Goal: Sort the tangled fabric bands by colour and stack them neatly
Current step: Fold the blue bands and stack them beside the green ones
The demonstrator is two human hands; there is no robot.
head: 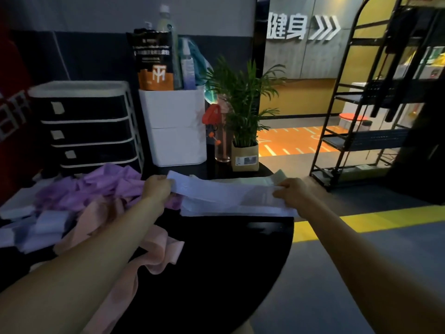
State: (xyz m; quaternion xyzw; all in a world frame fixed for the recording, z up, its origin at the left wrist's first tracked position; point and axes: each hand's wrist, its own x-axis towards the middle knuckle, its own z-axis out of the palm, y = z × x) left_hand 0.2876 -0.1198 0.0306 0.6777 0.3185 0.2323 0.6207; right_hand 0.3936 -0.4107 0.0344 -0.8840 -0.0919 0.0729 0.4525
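A pale lavender fabric band (pixel 231 194) is pinched taut at each end by left hand (pixel 157 186) and right hand (pixel 292 191), best lowered squarely onto the matching stack (pixel 236 209) beneath

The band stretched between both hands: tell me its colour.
Pale lavender-white band, pinched by the left hand and right hand; head view shows it.

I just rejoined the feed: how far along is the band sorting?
Done: a few pale bands lie stacked on the black table. In hand: the left hand and right hand hold another pale lavender band stretched over that stack. Left: the purple heap, the pink bands and loose pale ones.
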